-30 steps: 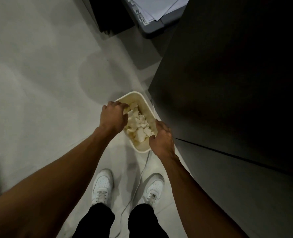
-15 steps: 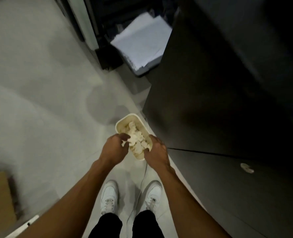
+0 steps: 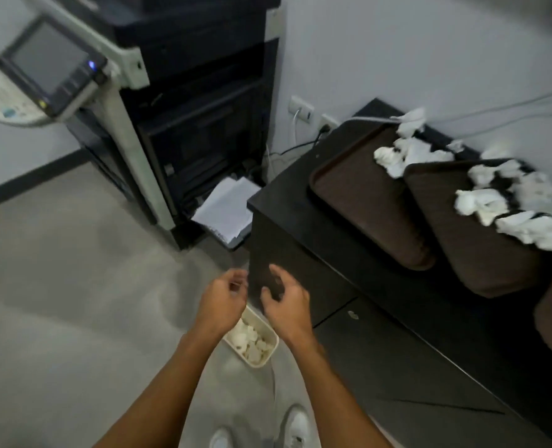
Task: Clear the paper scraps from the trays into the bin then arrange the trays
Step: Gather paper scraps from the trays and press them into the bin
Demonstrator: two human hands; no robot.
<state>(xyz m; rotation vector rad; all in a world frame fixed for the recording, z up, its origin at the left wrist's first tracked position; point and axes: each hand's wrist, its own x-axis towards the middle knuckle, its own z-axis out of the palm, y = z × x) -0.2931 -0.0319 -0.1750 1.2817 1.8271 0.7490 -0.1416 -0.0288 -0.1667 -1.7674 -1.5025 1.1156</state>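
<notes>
Desk (image 3: 287,202): bears two overlapping trays (image 3: 365,205).
Scraps (image 3: 526,227): heaped at the trays' far ends, some past the rim. We judge that tilting a tray would spill them behind the desk.
Bin (image 3: 261,363): on the floor, part full, beneath both grips.
Left grip (image 3: 224,299), right grip (image 3: 286,305): loosely curled, empty. The scraps lie well apart, up-right.

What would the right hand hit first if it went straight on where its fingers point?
Probably the side of the dark cabinet, straight ahead of the right hand; one view leaves the gap unclear.
</notes>
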